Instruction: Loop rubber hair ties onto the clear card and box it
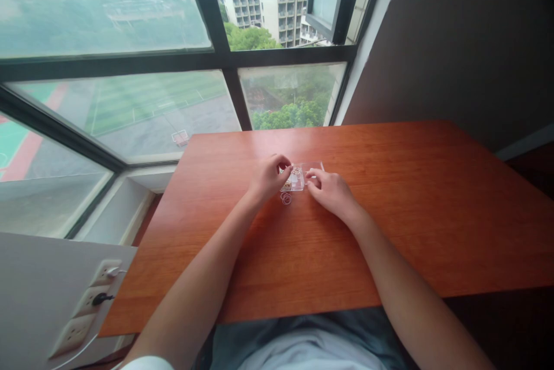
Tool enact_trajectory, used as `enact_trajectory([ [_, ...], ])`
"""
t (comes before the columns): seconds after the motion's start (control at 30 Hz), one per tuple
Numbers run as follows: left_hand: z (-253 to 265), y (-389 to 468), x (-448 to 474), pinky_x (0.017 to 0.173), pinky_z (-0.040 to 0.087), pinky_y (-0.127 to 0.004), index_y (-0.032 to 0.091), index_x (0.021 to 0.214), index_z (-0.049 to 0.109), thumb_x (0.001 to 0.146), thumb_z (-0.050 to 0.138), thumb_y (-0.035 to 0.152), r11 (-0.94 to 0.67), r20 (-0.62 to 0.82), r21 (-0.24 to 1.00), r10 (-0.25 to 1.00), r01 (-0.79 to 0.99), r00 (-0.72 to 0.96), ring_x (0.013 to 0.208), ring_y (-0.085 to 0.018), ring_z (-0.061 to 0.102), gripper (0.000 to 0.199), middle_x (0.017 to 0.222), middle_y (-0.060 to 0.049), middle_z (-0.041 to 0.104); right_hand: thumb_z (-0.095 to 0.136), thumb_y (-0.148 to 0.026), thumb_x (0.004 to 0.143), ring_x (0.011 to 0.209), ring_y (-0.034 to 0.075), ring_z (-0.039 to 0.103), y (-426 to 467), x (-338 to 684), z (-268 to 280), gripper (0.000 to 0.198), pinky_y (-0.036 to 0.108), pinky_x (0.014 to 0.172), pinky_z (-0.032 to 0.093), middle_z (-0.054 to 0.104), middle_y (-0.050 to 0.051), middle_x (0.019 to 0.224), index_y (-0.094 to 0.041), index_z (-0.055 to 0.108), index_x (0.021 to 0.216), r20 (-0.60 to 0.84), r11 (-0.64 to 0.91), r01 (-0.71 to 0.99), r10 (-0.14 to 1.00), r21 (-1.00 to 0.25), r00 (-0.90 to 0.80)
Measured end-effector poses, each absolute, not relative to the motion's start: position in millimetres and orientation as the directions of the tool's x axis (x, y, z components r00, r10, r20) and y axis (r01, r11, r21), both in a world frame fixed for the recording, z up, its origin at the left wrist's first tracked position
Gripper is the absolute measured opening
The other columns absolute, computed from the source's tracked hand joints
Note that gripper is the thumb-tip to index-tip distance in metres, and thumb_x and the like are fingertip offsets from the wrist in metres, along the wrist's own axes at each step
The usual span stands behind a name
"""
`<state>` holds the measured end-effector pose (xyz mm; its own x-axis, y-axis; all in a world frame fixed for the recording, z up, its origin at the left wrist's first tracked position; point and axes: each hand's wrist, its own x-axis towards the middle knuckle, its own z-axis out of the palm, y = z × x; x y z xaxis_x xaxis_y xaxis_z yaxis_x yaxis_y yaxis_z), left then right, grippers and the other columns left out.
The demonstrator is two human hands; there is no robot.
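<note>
A small clear plastic box [296,186] lies on the table with its see-through lid [318,164] folded open to the right. Thin pale and yellowish rings show inside it, while a few loose pinkish rings [286,199] lie just in front. My left hand [269,176] is over the box's left side, fingers curled and thumb towards the index finger; what they hold, if anything, is too small to make out. At the right side, by the lid, my right hand [329,190] has its fingers bent in, and their tips are too small to show what is between them.
The reddish-brown wooden table [415,214] runs up to a dark-framed window [173,63]. Wall sockets [93,301] with plugs and a white cable sit left of the table. A dark wall [459,41] stands to the right.
</note>
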<state>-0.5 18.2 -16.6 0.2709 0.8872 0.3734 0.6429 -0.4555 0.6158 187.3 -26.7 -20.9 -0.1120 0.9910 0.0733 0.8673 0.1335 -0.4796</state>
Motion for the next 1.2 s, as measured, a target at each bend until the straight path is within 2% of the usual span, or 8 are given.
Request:
enact_trajectory([
  [0.2, -20, 19, -2, 0.069, 0.046, -0.026, 0.019, 0.096, 0.066, 0.08, 0.058, 0.019, -0.461, 0.346, 0.587, 0.886, 0.665, 0.309, 0.071, -0.013, 0.057, 0.018, 0.088, -0.002, 0.068, 0.05, -0.028, 0.083, 0.074, 0.019, 0.063, -28, 187, -21, 0.025, 0.026, 0.065, 0.037, 0.071, 0.001, 0.078, -0.027, 0.066, 0.102, 0.092, 0.144, 0.866, 0.989, -0.479, -0.114],
  [0.33, -17, 17, -8, 0.072, 0.047, -0.027, 0.019, 0.098, 0.066, 0.081, 0.056, 0.021, -0.44, 0.365, 0.563, 0.892, 0.699, 0.267, 0.072, -0.013, 0.058, 0.02, 0.095, -0.003, 0.067, 0.05, -0.028, 0.083, 0.074, 0.019, 0.063, -29, 187, -19, 0.025, 0.026, 0.065, 0.037, 0.071, 0.001, 0.077, -0.027, 0.066, 0.102, 0.093, 0.14, 0.871, 0.99, -0.472, -0.109],
  [0.67, -18, 19, -18, 0.063, 0.043, -0.025, 0.021, 0.109, 0.066, 0.083, 0.053, 0.027, -0.282, 0.146, 0.535, 0.959, 0.797, 0.241, 0.067, -0.015, 0.06, 0.03, 0.079, -0.002, 0.069, 0.048, -0.031, 0.085, 0.075, 0.02, 0.064, -30, 188, -19, 0.023, 0.027, 0.061, 0.034, 0.072, 0.003, 0.083, -0.027, 0.065, 0.1, 0.049, 0.11, 0.922, 0.994, -0.37, -0.099],
  [0.9, -19, 18, -17, 0.062, 0.042, -0.024, 0.022, 0.107, 0.067, 0.084, 0.052, 0.03, -0.259, 0.118, 0.54, 0.965, 0.801, 0.233, 0.066, -0.015, 0.06, 0.029, 0.079, -0.002, 0.07, 0.049, -0.031, 0.085, 0.076, 0.019, 0.064, -30, 188, -19, 0.019, 0.025, 0.061, 0.034, 0.072, 0.003, 0.082, -0.026, 0.065, 0.094, -0.025, 0.111, 0.929, 0.991, -0.353, -0.128],
  [1.0, -20, 18, -17, 0.062, 0.043, -0.024, 0.021, 0.105, 0.067, 0.083, 0.052, 0.03, -0.27, 0.129, 0.548, 0.962, 0.792, 0.239, 0.066, -0.015, 0.06, 0.028, 0.078, -0.002, 0.07, 0.051, -0.029, 0.084, 0.075, 0.018, 0.063, -29, 188, -17, 0.017, 0.025, 0.061, 0.034, 0.071, 0.002, 0.081, -0.025, 0.066, 0.092, 0.008, 0.113, 0.919, 0.993, -0.378, -0.119],
  [1.1, -20, 19, -17, 0.062, 0.043, -0.025, 0.021, 0.104, 0.067, 0.082, 0.054, 0.03, -0.287, 0.153, 0.557, 0.958, 0.779, 0.243, 0.064, -0.015, 0.06, 0.027, 0.076, -0.002, 0.069, 0.051, -0.029, 0.086, 0.074, 0.017, 0.063, -32, 184, -13, 0.018, 0.025, 0.063, 0.037, 0.07, 0.001, 0.079, -0.024, 0.066, 0.094, 0.108, 0.167, 0.872, 0.985, -0.459, -0.132],
  [1.2, -19, 19, -19, 0.061, 0.043, -0.025, 0.02, 0.104, 0.067, 0.081, 0.055, 0.026, -0.306, 0.187, 0.569, 0.952, 0.763, 0.242, 0.063, -0.014, 0.059, 0.027, 0.073, -0.001, 0.068, 0.051, -0.03, 0.087, 0.069, 0.015, 0.061, -40, 173, -11, 0.018, 0.024, 0.065, 0.039, 0.069, 0.0, 0.074, -0.024, 0.066, 0.096, 0.135, 0.299, 0.804, 0.954, -0.514, -0.268],
])
